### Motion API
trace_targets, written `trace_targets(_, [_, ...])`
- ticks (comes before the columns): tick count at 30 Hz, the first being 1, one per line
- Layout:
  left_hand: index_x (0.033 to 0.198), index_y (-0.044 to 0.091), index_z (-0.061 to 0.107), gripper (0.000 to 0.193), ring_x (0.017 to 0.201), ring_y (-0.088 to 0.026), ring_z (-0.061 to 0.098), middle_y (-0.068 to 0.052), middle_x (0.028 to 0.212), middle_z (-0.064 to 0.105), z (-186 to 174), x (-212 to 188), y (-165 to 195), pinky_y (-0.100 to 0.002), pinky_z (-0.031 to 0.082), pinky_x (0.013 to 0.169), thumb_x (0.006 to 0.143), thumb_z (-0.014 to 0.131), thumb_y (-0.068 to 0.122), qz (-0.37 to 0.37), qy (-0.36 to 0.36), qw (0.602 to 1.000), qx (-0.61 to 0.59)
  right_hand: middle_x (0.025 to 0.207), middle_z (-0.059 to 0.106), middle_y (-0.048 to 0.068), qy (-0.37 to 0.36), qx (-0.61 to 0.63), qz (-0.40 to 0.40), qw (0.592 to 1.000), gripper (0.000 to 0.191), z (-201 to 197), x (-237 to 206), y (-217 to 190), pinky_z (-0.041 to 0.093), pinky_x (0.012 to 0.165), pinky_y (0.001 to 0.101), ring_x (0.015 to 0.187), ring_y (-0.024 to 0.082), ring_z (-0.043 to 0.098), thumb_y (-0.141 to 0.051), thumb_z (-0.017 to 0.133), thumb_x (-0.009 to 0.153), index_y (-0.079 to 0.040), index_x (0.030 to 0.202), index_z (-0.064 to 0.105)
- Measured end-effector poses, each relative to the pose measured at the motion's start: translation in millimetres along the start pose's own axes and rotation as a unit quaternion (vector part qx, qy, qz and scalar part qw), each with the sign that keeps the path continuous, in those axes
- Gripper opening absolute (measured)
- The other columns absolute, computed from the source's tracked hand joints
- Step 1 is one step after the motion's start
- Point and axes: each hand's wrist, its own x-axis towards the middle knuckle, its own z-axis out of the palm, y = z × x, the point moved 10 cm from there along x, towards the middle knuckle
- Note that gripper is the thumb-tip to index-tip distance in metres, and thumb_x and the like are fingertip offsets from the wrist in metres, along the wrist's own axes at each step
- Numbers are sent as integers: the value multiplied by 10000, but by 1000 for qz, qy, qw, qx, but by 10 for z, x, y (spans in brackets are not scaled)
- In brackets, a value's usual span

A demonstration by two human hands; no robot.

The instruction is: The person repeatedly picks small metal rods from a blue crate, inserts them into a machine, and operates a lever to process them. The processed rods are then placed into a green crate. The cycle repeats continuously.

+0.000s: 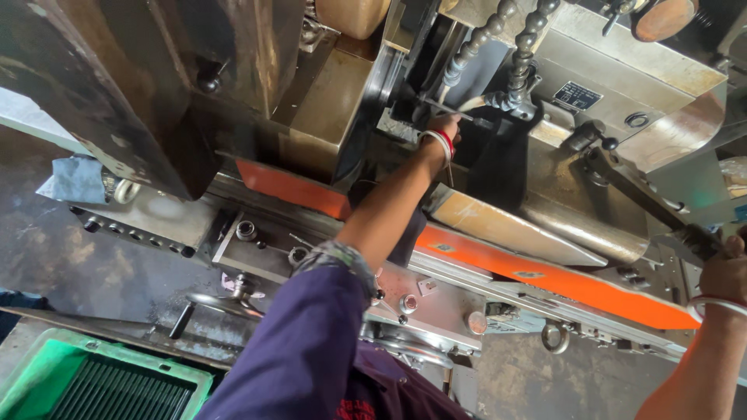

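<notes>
left hand [443, 128] reaches deep into the machine's work area, fingers closed around a thin grey metal rod [451, 111] that lies nearly level just below the coolant hoses [498, 47]; those are two segmented, beaded hoses, dark and glossy, curving down from above. a red and white band sits on the wrist. the forearm is bare, and the sleeve [311, 334] above it is rolled purple cloth.

right hand [725, 268] is at the far right edge, clenched on the knurled black grip of a long dark steel lever [646, 198] that runs diagonally up toward the machine head. pale bangles circle that wrist.

machine body [615, 85]: cast metal, pale grey paint, oily and scuffed, with a small riveted plate. a flat orange strip [537, 276] runs along the front of the bed. below it, a bare steel panel with round knobs and bolts. a curved handwheel [226, 303] with a black handle sits lower left. a green ribbed plastic crate [93, 381] is in the bottom left corner, on a stained concrete floor.
</notes>
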Motion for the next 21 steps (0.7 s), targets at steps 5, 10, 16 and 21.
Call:
trace_targets(5, [868, 56, 622, 304, 456, -183, 527, -63, 590, 551, -4, 175, 147, -346, 397, 409, 955, 621, 347, -23, 75, 996, -33, 654, 649, 221, -55, -44, 17, 997, 611, 143, -60, 155, 517, 601, 432, 629, 362, 676, -323, 371, 1171, 39, 821, 717])
trace_targets(10, [862, 81, 566, 236, 429, -164, 424, -27, 572, 468, 31, 434, 114, -332, 334, 396, 971, 595, 288, -32, 61, 987, -146, 629, 633, 226, -65, -35, 29, 997, 625, 433, -129, 381, 509, 574, 444, 615, 373, 669, -314, 377, 1167, 47, 776, 704])
trace_targets(16, [827, 94, 600, 240, 447, -153, 471, -33, 593, 518, 22, 637, -35, -311, 382, 430, 977, 566, 278, -41, 71, 985, -151, 588, 616, 216, -85, -28, 38, 995, 613, 733, -188, 576, 504, 557, 434, 578, 364, 657, -287, 365, 1170, 46, 785, 707])
trace_targets(21, [796, 107, 541, 307, 462, -173, 456, -26, 612, 494, 69, 666, -78, -344, 367, 438, 982, 582, 348, -75, 43, 986, -140, 581, 617, 197, -76, -69, 33, 994, 637, 732, -259, 595, 512, 587, 419, 579, 337, 663, -297, 344, 1175, 29, 762, 703])
